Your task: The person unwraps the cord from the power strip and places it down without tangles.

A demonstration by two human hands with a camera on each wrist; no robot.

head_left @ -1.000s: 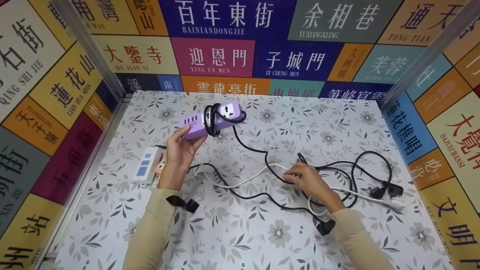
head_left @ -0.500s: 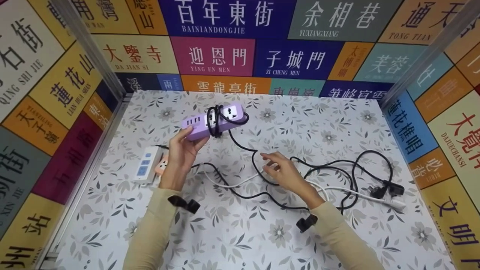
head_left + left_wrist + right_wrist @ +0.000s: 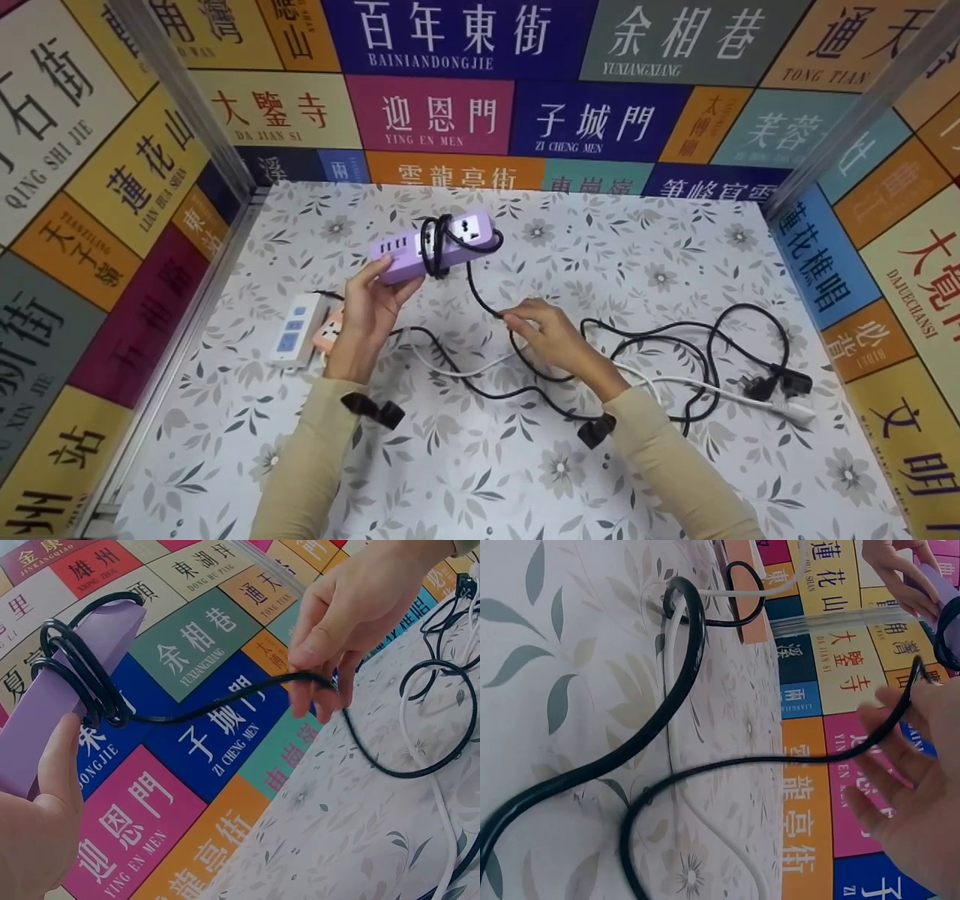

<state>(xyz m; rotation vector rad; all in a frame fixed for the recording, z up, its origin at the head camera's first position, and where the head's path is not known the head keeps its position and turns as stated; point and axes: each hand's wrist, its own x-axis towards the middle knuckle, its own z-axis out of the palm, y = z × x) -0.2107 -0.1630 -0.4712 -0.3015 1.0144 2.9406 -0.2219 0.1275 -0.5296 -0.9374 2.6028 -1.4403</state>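
Note:
My left hand [image 3: 371,311] grips the near end of a purple power strip [image 3: 397,264], raised over the table and tilted. Its black cord [image 3: 480,292] is wound in several turns round the strip's middle, one loop reaching past the far end. The free stretch of cord runs to my right hand [image 3: 555,337], which pinches it between thumb and fingers a short way from the strip. In the left wrist view, the cord [image 3: 225,699] hangs between the strip and my right fingers [image 3: 315,637], then drops in a loop. The strip's gripped end is partly hidden by my left hand.
Left of my left hand lie a white power strip [image 3: 296,330] and a partly hidden orange one [image 3: 328,334]. Black and white cords [image 3: 450,373] cross the flowered table. Black plugs [image 3: 761,386] and a white plug [image 3: 793,409] lie at right. Lettered panels surround the table.
My right hand has moved left along the cord toward the strip, loosening its fingers midway and pinching the cord again. My left hand and the strip have shifted slightly right.

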